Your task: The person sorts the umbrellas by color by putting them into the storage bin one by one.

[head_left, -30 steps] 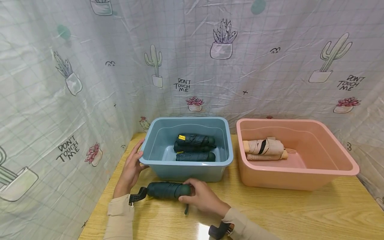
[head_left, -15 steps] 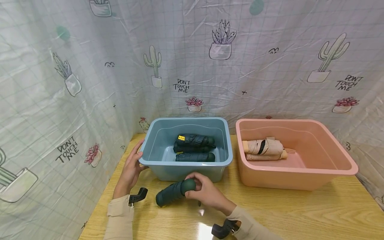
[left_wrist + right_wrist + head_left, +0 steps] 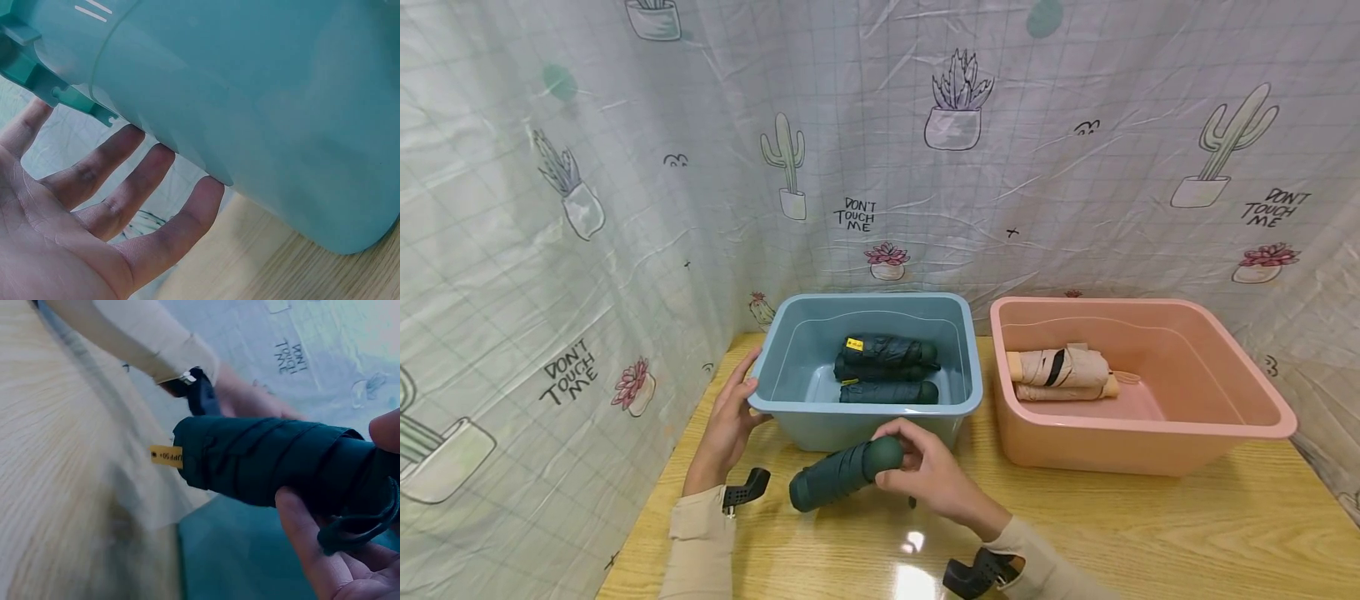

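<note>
A folded dark green umbrella (image 3: 838, 477) is in my right hand (image 3: 932, 475), which grips it by its rounded handle end in front of the blue bin (image 3: 865, 409). Its far end tilts down to the left. The right wrist view shows a yellow tag (image 3: 166, 456) on that end and a wrist loop (image 3: 359, 534) by the fingers. My left hand (image 3: 727, 417) touches the left side of the blue bin; in the left wrist view its fingers (image 3: 194, 206) stretch to the outer wall. Several dark folded umbrellas (image 3: 889, 392) lie inside the blue bin.
To the right stands a pink bin (image 3: 1150, 427) holding beige folded umbrellas (image 3: 1067, 367). Both bins are on a wooden table (image 3: 1075, 525). A patterned curtain (image 3: 1037, 192) hangs behind and on the left.
The right hand has lifted the umbrella's handle end off the table and moved it up and to the right. The umbrella has gone from level to tilted. The left hand stays put.
</note>
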The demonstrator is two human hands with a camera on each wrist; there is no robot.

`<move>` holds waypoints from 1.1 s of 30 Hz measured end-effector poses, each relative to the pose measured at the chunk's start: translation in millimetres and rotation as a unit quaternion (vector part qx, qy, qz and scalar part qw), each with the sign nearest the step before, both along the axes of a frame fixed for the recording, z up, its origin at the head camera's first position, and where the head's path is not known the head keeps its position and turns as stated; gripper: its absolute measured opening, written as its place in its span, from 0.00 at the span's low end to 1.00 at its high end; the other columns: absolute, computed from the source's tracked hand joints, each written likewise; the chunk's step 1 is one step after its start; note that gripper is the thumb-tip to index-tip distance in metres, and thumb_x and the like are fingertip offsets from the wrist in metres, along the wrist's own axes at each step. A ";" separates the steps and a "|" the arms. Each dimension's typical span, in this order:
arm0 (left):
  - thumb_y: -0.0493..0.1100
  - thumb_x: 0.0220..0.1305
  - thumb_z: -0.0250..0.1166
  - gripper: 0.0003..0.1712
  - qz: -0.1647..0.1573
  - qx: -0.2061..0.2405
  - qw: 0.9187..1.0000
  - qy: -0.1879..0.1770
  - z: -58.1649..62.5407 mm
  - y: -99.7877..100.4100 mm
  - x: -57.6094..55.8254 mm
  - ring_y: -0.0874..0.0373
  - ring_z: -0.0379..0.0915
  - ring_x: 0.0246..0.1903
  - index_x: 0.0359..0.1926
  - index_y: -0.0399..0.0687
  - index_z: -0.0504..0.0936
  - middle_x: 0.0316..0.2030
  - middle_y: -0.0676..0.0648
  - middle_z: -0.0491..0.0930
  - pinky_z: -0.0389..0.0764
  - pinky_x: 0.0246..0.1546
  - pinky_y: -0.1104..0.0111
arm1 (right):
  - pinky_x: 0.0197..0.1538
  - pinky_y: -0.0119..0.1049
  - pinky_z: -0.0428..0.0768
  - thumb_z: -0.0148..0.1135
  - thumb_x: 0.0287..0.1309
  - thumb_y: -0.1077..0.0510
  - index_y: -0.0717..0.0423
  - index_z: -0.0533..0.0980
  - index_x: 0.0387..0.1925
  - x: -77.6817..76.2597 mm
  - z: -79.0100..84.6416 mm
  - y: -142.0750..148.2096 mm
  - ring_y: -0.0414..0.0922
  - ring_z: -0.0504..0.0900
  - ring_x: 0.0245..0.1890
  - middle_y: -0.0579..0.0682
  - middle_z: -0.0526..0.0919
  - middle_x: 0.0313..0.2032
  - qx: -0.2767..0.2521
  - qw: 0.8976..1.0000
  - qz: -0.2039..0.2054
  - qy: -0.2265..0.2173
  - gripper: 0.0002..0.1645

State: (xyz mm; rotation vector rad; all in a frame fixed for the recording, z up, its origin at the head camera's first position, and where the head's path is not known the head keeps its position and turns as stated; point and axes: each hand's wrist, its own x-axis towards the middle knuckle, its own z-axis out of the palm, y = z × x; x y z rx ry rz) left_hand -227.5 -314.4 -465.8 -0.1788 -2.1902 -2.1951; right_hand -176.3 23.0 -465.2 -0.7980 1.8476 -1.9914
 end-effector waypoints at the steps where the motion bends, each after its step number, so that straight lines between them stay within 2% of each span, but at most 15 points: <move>1: 0.52 0.82 0.45 0.33 -0.001 0.002 1.000 0.001 0.1 0.0 0.0 0.52 0.66 0.68 0.82 0.60 0.50 0.80 0.48 0.51 0.70 0.59 0.41 | 0.44 0.34 0.84 0.68 0.58 0.66 0.62 0.73 0.55 0.4 2.8 1.3 0.44 0.85 0.40 0.64 0.75 0.53 -0.004 1.000 0.001 0.005 0.24; 4: 0.51 0.82 0.45 0.34 -0.004 0.007 1.000 0.002 0.8 0.4 0.2 0.55 0.69 0.67 0.82 0.58 0.49 0.80 0.48 0.52 0.71 0.58 0.43 | 0.43 0.34 0.85 0.67 0.58 0.67 0.62 0.73 0.56 1.6 11.5 5.0 0.43 0.86 0.39 0.64 0.74 0.54 -0.018 1.000 0.005 0.023 0.24; 7: 0.52 0.82 0.45 0.34 -0.003 0.008 1.000 0.002 1.5 0.5 0.4 0.53 0.68 0.67 0.82 0.58 0.50 0.80 0.48 0.52 0.72 0.58 0.42 | 0.42 0.36 0.86 0.66 0.59 0.68 0.64 0.72 0.56 2.5 20.3 8.0 0.42 0.86 0.39 0.63 0.73 0.54 -0.040 0.999 0.017 0.032 0.24; 11: 0.52 0.82 0.46 0.34 0.001 0.008 1.000 0.000 2.1 0.6 0.6 0.51 0.67 0.68 0.82 0.59 0.50 0.80 0.48 0.52 0.71 0.58 0.42 | 0.45 0.48 0.88 0.63 0.59 0.72 0.70 0.69 0.57 2.2 31.6 11.5 0.44 0.87 0.43 0.60 0.73 0.55 -0.086 0.995 0.048 0.027 0.24; 14: 0.51 0.82 0.46 0.33 0.002 0.008 1.000 0.001 2.5 0.8 0.8 0.56 0.70 0.65 0.82 0.59 0.51 0.79 0.47 0.52 0.73 0.57 0.44 | 0.47 0.56 0.86 0.60 0.58 0.73 0.73 0.67 0.57 1.0 40.6 14.3 0.46 0.87 0.47 0.59 0.73 0.55 -0.112 0.991 0.068 0.016 0.25; 18: 0.51 0.82 0.46 0.33 -0.001 0.010 1.000 0.004 2.5 0.5 1.0 0.63 0.73 0.61 0.82 0.60 0.52 0.79 0.46 0.52 0.74 0.55 0.46 | 0.48 0.55 0.86 0.60 0.56 0.73 0.68 0.68 0.56 -1.3 53.1 17.3 0.48 0.85 0.50 0.58 0.73 0.56 -0.126 0.989 0.075 0.006 0.25; 25: 0.50 0.82 0.46 0.32 -0.002 0.014 1.000 0.006 1.9 0.7 1.1 0.62 0.74 0.59 0.82 0.60 0.52 0.76 0.48 0.56 0.73 0.54 0.46 | 0.50 0.56 0.85 0.54 0.51 0.75 0.55 0.71 0.53 -7.9 66.6 19.8 0.50 0.82 0.57 0.54 0.74 0.60 -0.158 0.984 0.082 -0.023 0.27; 33: 0.51 0.82 0.46 0.32 -0.002 0.016 1.000 0.002 1.2 0.7 1.2 0.61 0.73 0.60 0.82 0.62 0.52 0.77 0.47 0.56 0.72 0.56 0.44 | 0.53 0.58 0.83 0.52 0.50 0.76 0.53 0.72 0.52 -17.8 78.3 22.9 0.49 0.82 0.58 0.54 0.75 0.59 -0.149 0.986 0.063 -0.042 0.27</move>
